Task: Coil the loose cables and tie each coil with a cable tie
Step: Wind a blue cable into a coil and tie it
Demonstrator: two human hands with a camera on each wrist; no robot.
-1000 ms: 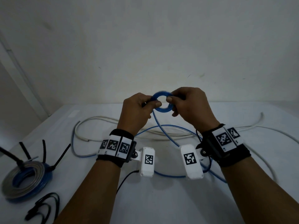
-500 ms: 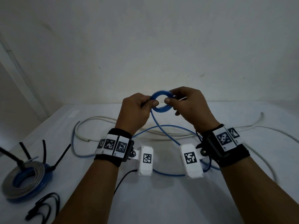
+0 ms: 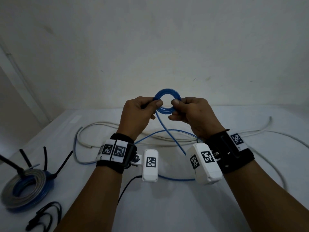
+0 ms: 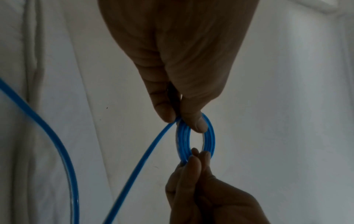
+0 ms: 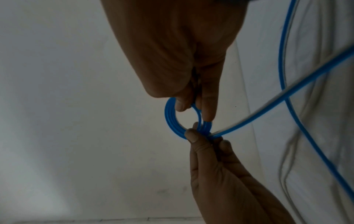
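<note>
Left hand: we saw the left hand (image 3: 138, 113) raised over the table (image 3: 184, 206), knuckles toward us, thumb and forefinger pinching the coil (image 3: 167, 93) at its 9 o'clock side, the other fingers curled under.
Right hand: the right hand (image 3: 192, 113) mirrored it, thumb and forefinger pinching the coil at 3 o'clock; its lower fingers were curled loosely below the ring.
Forearms: both came in from 6 o'clock and converged toward the middle, wrists about level.
Coil: a small blue ring of several turns, held upright in the air between the two hands, clear of the table; from the left wrist we saw the turns lying side by side (image 4: 209, 136).
Tail: the cable (image 3: 168, 133) left the coil near the left thumb and dropped toward 5 o'clock, then ran on in loose loops over the table.
White cable: the white cable (image 3: 100, 124) lay in long curves at the table's far side, from 10 to 3 o'clock.
Done coils: the tied bundle (image 3: 23, 188), grey over blue, sat at 8 o'clock, black tie ends sticking up.
Spare ties: black ties (image 3: 45, 216) lay at 7 o'clock, just beside that bundle.
</note>
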